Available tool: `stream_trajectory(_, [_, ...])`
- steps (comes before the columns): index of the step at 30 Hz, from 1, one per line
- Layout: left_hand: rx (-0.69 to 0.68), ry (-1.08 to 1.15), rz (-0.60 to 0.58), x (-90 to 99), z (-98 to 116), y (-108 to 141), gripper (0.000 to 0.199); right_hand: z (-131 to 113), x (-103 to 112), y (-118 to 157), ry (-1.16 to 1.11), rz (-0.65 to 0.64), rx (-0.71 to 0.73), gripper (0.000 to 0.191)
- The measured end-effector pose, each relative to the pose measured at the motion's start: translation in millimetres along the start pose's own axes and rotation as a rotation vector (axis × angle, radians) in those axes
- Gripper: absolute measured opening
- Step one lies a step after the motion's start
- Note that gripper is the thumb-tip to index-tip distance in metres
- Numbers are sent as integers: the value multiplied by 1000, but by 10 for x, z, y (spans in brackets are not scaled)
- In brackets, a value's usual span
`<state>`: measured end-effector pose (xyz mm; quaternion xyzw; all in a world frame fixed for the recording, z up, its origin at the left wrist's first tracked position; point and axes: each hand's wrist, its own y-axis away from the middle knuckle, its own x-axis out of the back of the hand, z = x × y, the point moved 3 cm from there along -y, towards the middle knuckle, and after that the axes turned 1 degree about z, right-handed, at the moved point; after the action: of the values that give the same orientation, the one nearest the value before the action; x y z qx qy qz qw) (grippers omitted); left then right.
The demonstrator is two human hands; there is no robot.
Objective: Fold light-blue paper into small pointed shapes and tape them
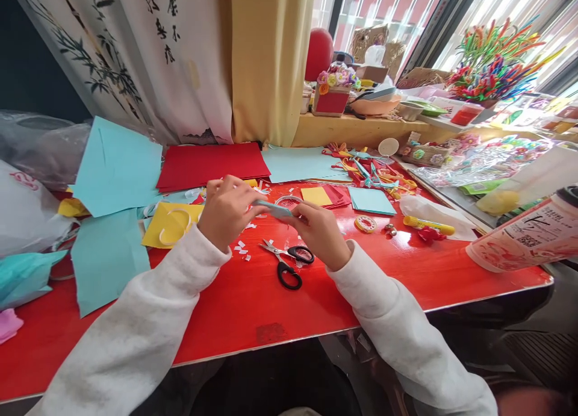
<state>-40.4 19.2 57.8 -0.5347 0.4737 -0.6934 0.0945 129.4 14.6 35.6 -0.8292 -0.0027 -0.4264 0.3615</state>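
Observation:
A small folded piece of light blue paper [274,209] is held up over the red table between both hands. My left hand [229,211] pinches its left end, and my right hand [320,230] grips its right end with thumb and fingers. Below the hands, black-handled scissors [285,262] lie on the tabletop with their blades slightly apart. White paper scraps [241,247] are scattered beside the blades. Behind the paper, a roll of tape [289,200] is partly hidden by the hands.
Red paper sheets [212,166] and blue sheets [298,163] lie at the back. Small blue squares [371,200] are stacked right of centre, near a yellow glue tube [428,225]. A large patterned cup [526,232] stands at the right edge. Blue sheets [111,253] lie left.

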Motion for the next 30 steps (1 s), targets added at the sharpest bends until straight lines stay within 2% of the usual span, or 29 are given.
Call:
stream_trajectory(3, [177, 148, 61, 102, -146, -33, 16, -2, 16, -10, -185, 3, -81, 23])
stream_trajectory(6, [372, 386, 31, 141, -246, -38, 18, -3, -17, 5, -435, -149, -164, 25])
stream_trajectory(9, [598, 682, -36, 87, -272, -18, 21, -4, -67, 29, -737, -338, -306, 28])
stream_trajectory(11, [713, 897, -50, 29, -253, -5, 20, -13, -87, 37, -881, -389, -383, 30])
stream_trajectory(13, [803, 999, -19, -13, -237, 7, 21, -35, -101, 45, -957, -405, -441, 30])
stream_trajectory(18, [850, 967, 76, -16, -251, 30, 22, -188, -133, 99, -1150, -596, -499, 30])
stream_trajectory(21, [872, 966, 89, -12, -278, 42, 22, -258, -133, 121, -1262, -652, -501, 34])
stream_trajectory(23, [890, 1000, 38, -39, -248, 47, 29, -268, -146, 128, -1292, -646, -514, 35])
stream_trajectory(27, [901, 1155, -222, -171, -11, 74, 54, -247, -197, 133, -1305, -580, -554, 37])
stream_trajectory(30, [920, 1128, -265, -256, 130, 130, 44, -235, -237, 142, -1292, -582, -558, 37])
